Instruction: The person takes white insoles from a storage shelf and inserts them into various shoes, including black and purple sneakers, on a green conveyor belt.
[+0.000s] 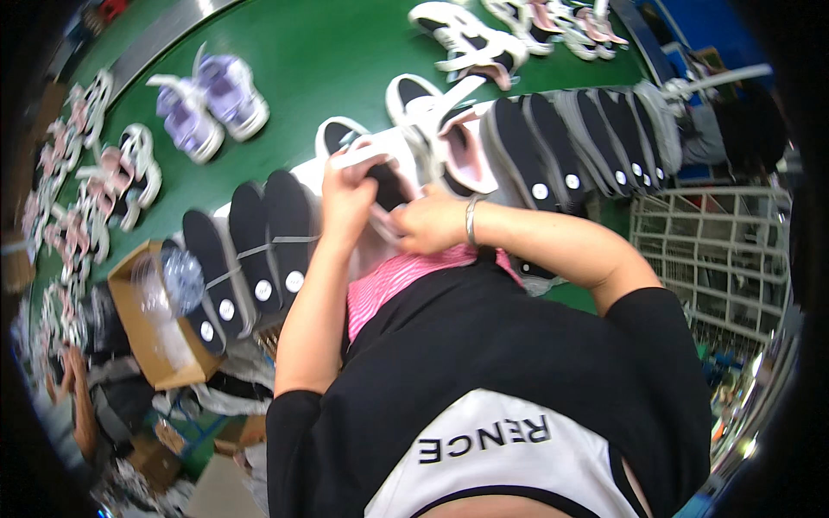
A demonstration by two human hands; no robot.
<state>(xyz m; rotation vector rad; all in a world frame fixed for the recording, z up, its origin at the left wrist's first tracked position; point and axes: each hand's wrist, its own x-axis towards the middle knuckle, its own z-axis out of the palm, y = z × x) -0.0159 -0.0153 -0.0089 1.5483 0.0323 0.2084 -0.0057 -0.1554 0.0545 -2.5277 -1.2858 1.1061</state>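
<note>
In front of my body I hold a white, pink and black sneaker (389,183) with its opening toward me. My left hand (349,200) is closed round one side of it. At the other side of the opening is my right hand (432,223), its fingers curled at the edge; their tips are partly hidden and blurred. Just beyond stand a pair of similar sneakers (465,154) with pink linings, close to my right hand. Dark insoles (289,229) with white round stickers lie in a row to the left, and more insoles (527,147) lie to the right.
A purple pair of sneakers (226,99) stands on the green table (319,52). More sneakers line the far left and far right. A cardboard box (142,302) with clear plastic is at the left, a white wire rack (712,250) at the right. Another person's hand (76,371) shows far left.
</note>
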